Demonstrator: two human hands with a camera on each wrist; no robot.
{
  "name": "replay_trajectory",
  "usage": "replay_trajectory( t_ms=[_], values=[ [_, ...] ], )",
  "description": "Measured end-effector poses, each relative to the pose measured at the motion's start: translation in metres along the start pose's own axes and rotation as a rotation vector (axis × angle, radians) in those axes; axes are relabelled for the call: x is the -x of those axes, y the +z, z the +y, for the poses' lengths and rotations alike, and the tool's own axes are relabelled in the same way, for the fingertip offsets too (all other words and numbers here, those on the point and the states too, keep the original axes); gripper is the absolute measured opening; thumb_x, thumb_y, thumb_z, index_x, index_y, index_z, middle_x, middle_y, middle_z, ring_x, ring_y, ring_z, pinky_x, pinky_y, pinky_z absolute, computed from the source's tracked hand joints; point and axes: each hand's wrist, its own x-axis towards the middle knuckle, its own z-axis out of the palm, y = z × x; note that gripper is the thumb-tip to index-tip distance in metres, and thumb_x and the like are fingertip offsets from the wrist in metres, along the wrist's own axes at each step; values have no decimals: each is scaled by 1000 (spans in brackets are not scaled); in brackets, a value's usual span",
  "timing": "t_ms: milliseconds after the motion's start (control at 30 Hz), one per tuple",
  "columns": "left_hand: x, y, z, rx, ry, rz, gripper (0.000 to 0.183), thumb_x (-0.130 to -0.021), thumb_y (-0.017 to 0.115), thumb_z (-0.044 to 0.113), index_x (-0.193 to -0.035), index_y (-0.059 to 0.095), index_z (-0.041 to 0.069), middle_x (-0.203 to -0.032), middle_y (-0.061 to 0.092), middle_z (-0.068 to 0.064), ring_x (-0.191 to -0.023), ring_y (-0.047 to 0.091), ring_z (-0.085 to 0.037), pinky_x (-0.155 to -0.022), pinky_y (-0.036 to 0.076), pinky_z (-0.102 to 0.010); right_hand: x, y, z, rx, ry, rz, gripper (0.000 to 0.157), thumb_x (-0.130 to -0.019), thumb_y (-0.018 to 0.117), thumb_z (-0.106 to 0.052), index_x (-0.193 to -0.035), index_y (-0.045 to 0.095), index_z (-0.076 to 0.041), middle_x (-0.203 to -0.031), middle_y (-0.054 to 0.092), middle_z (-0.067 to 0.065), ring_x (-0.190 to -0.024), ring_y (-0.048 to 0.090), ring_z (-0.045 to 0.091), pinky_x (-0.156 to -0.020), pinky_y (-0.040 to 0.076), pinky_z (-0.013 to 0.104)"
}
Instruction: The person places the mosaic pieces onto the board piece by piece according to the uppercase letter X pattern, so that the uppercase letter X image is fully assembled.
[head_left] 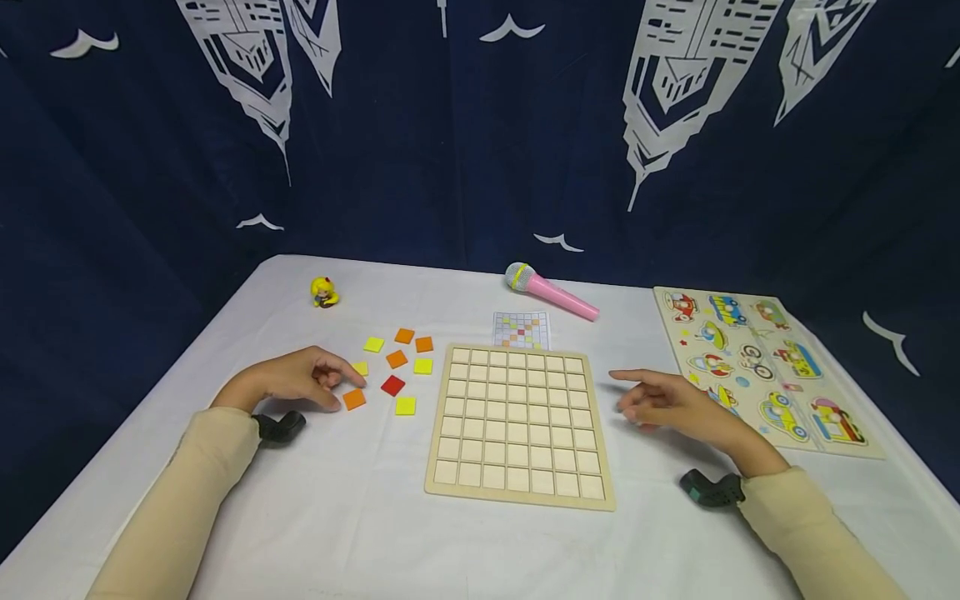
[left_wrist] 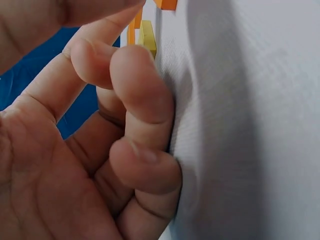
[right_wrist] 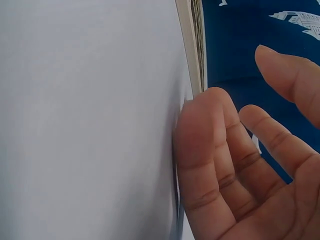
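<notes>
Hiding part of a yellow tile [head_left: 360, 367], left hand [head_left: 298, 377] loose-fingered, right hand [head_left: 675, 405] likewise, sleeves [head_left: 180, 504] cut off

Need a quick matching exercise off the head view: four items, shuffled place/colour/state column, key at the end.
Items
1. Red tile
2. Grid board
3. Printed card
4. Microphone

Descriptions
A. Pink, with a silver head
B. Pale wood, all cells bare
C. Lying among orange tiles and yellow tiles
D. Flat, right by the board's far edge

Pairs: 1-C, 2-B, 3-D, 4-A
</notes>
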Motion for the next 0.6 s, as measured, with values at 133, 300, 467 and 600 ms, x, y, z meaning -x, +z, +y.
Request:
replay_trajectory(
  t_ms=[133, 300, 467, 600],
  values=[
    [-1, -1, 0, -12, 2, -7, 44, -85, 82, -4, -127, 74, -7, -79, 44, 2, -76, 43, -13, -69, 36, -24, -7, 3, -2, -13, 12, -40, 55, -103, 69, -1, -151, 47, 14, -113, 73, 17, -86, 70, 14, -72, 60, 31],
    [-1, -1, 0, -13, -4, -5, 42, -85, 81, -4, -127, 74, -7, -78, 44, 2, -76, 43, -13, -69, 36, -24, -14, 6, -3, -26, 9, -73, 57, -103, 70, -1, -151, 44, 18, -110, 71, 20, -78, 67, 12, -66, 58, 31],
    [-2, 0, 0, -24, -23, 3, 40, -85, 81, -4, -125, 76, -6, -76, 43, 2, -74, 43, -14, -69, 36, -25, -21, 8, -2, -12, 12, -86, 55, -103, 67, 3, -150, 44, 20, -104, 73, 14, -68, 60, 11, -59, 53, 29],
    [-3, 1, 0, -26, -35, 10, 39, -85, 81, -3, -124, 77, -5, -75, 43, 2, -74, 43, -14, -70, 36, -25, -24, 11, -2, 14, 25, -82, 56, -101, 67, 5, -149, 44, 21, -100, 72, 9, -64, 55, 10, -56, 50, 27]
  ],
)
